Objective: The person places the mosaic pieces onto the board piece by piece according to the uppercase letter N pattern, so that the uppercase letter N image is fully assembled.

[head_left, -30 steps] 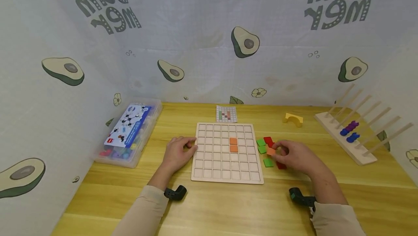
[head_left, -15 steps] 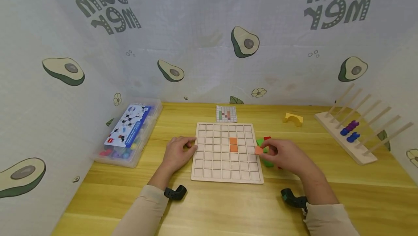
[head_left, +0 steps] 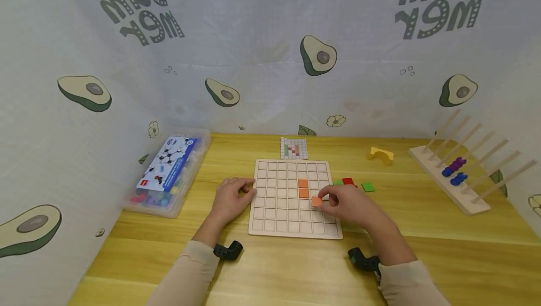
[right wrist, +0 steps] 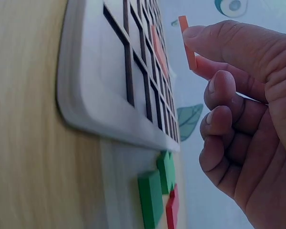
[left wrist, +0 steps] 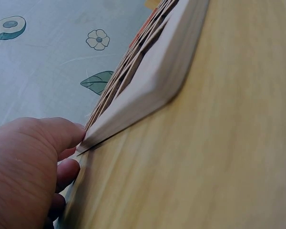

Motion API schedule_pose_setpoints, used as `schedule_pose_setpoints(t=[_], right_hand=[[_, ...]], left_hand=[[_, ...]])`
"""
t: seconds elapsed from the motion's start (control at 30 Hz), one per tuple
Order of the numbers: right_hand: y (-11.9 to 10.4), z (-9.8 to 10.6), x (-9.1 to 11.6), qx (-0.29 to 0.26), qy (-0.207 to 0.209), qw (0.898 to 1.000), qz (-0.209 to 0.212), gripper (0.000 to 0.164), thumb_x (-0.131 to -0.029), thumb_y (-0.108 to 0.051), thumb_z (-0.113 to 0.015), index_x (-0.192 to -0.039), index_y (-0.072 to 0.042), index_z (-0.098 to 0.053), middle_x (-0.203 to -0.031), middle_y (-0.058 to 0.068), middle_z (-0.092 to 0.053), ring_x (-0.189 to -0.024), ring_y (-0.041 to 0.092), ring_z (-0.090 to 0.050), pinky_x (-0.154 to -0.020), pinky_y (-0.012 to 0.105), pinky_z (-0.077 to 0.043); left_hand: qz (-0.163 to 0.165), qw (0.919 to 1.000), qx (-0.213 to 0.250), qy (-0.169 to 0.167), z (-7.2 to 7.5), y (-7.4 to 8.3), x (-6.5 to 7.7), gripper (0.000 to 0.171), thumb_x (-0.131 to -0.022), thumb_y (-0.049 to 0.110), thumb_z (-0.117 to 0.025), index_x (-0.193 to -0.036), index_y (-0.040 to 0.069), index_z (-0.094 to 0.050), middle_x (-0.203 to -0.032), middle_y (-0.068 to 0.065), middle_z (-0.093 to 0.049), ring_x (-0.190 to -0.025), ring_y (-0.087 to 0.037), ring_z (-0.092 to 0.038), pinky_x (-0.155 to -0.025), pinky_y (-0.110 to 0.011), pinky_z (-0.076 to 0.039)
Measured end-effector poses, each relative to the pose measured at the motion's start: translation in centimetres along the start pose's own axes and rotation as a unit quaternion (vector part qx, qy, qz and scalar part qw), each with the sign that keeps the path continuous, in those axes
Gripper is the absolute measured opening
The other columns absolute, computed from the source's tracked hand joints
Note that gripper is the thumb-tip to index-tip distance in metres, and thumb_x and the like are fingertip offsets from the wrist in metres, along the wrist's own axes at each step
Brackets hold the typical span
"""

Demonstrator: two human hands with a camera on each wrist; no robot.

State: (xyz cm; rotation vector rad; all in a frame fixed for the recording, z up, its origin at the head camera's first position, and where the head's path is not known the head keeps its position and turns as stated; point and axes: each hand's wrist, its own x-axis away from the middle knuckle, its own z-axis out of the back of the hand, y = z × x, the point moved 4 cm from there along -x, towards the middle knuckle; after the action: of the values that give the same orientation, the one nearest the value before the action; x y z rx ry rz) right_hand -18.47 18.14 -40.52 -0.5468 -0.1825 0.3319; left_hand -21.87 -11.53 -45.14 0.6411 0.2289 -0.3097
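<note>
A wooden grid board (head_left: 264,225) lies on the table with two orange square tiles (head_left: 303,193) in its cells, one above the other. My right hand (head_left: 351,205) pinches a third orange tile (head_left: 316,201) between thumb and fingertips. In the right wrist view this held tile (right wrist: 187,43) is on edge, raised clear of the board. My left hand (head_left: 230,199) touches the board's left edge with thumb and index finger; the left wrist view has the thumb (left wrist: 69,133) against the edge, other fingers bent below. Green (head_left: 368,187) and red (head_left: 348,181) tiles lie right of the board, partly hidden by my right hand.
A small printed grid card (head_left: 294,148) lies behind the board. At the left is a clear plastic case (head_left: 169,169) with colourful parts. A yellow arch block (head_left: 381,155) and a wooden peg stand (head_left: 448,179) with blue and purple pieces are at the right.
My right hand has lifted the orange tile from among the loose tiles and carried it left, over the board. My left hand has stayed at the board's edge.
</note>
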Motion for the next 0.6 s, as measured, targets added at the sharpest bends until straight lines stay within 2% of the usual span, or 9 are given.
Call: schedule_pose_setpoints(t=[0.33,0.6], right_hand=[[-1.0,-1.9,-1.4,-0.009,-0.022,1.0,-0.012,0.018,-0.079,-0.028,-0.071,-0.094,-0.022,-0.064,-0.065,-0.004,-0.049,-0.058,0.011,-0.043,-0.053,0.026,-0.035],[-1.3,-2.7,-2.2,0.002,-0.017,1.0,-0.004,0.017,-0.079,-0.028,-0.071,-0.093,-0.022,-0.065,-0.061,-0.004,-0.047,-0.054,0.012,-0.042,-0.052,0.028,-0.034]], left_hand=[[-0.001,1.0,0.001,0.002,0.1,-0.1,0.0,0.03,-0.086,0.036,-0.064,-0.111,0.019,-0.069,-0.078,0.012,-0.054,-0.073,-0.01,-0.042,-0.072,-0.031,-0.032],[0.002,1.0,0.0,0.003,0.0,-0.1,0.0,0.029,-0.085,0.035,-0.064,-0.11,0.02,-0.069,-0.078,0.013,-0.053,-0.074,-0.01,-0.043,-0.072,-0.031,-0.032]])
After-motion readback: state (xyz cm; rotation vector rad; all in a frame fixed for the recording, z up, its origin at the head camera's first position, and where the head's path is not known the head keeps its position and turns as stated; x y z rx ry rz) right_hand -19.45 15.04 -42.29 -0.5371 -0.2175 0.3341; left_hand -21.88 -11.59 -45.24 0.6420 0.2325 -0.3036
